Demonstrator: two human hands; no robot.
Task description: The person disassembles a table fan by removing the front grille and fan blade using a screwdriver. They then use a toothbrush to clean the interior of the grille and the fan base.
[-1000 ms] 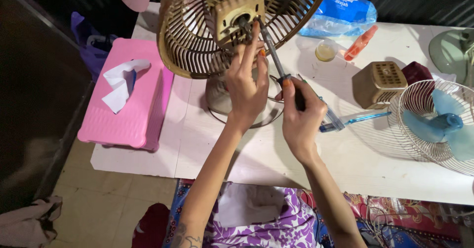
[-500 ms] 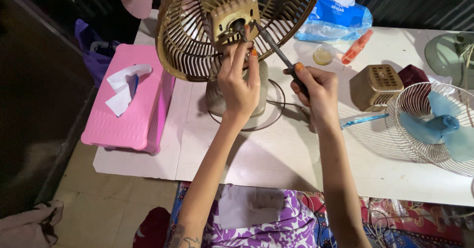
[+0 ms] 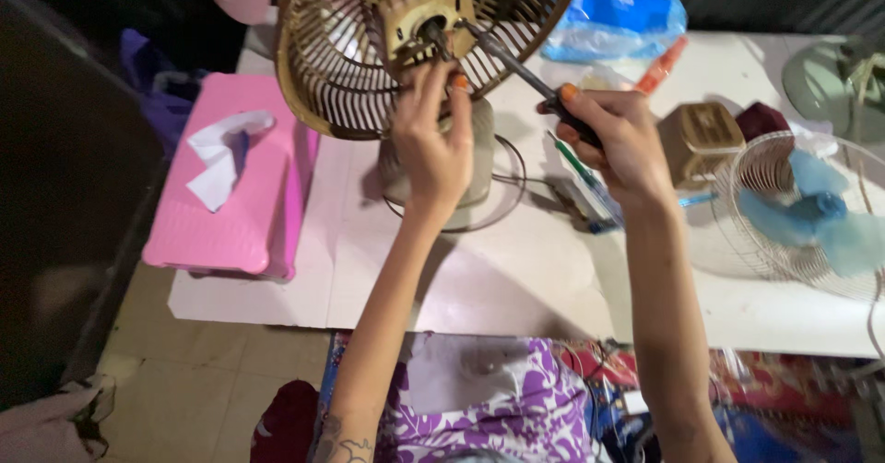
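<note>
We see the tan fan guard (image 3: 332,66) standing upright on its round base at the table's (image 3: 516,278) far edge. Our left hand (image 3: 433,145) pinches the guard's lower hub with fingers closed. Our right hand (image 3: 613,136) is clamped on a screwdriver (image 3: 512,62), its tip at the central hub (image 3: 426,16).

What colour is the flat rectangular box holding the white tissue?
The flat plastic tissue box is pink; the head view shows it.
</note>
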